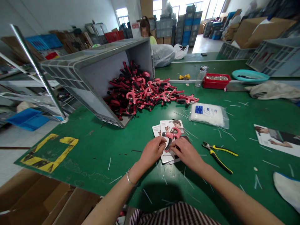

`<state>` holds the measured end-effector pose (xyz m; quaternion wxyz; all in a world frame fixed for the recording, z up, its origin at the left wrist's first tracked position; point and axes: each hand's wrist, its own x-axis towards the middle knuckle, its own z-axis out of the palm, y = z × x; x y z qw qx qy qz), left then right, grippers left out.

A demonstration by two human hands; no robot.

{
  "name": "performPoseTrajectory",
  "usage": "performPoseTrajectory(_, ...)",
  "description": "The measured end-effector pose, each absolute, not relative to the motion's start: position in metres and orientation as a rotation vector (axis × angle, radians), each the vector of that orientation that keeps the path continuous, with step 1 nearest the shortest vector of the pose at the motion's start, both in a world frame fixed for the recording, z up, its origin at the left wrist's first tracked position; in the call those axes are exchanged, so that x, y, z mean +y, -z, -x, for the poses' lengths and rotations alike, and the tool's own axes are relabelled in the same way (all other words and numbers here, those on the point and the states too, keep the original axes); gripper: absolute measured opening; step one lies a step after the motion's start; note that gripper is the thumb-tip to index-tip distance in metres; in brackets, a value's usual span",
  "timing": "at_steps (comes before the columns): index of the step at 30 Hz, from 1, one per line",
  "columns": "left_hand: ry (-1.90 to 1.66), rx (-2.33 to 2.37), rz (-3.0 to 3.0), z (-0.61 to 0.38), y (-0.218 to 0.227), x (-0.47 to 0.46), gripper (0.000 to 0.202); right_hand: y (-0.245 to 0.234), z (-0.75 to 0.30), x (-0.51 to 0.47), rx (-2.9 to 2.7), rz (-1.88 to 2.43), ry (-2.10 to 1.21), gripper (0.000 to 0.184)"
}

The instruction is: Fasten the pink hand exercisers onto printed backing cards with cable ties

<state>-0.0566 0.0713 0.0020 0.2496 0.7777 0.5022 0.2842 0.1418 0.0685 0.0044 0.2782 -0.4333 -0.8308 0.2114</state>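
The green worktop (93, 162), and what a spread! Far left, a grey plastic crate (98, 78), tipped on its side, mouth open. Pouring out of it and right across the surface, a heap of pink-and-black hand-grip exercisers (145, 93). Just beside the heap, a clear bag of white material (207, 115). Front and centre, a small stack of printed cards (156, 130). Over to the right, yellow-handled pliers (217, 157), then a loose printed sheet (276, 139). Near the left edge, a yellow-and-black tape outline (49, 153). And all over, thin white plastic offcuts (270, 163)!
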Motion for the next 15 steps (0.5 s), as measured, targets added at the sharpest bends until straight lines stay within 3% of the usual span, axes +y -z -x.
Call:
performPoseTrajectory(7, -0.896, 1.185, -1.785, 0.041, 0.015, 0.067, 0.014, 0.005, -0.150, 0.071, -2.123, 1.238, -0.631, 0.014)
performPoseTrajectory(15, -0.988, 1.180, -1.559, 0.035, 0.022, 0.065, 0.016, 0.003, -0.171, 0.071, -2.389, 1.254, -0.363, 0.013)
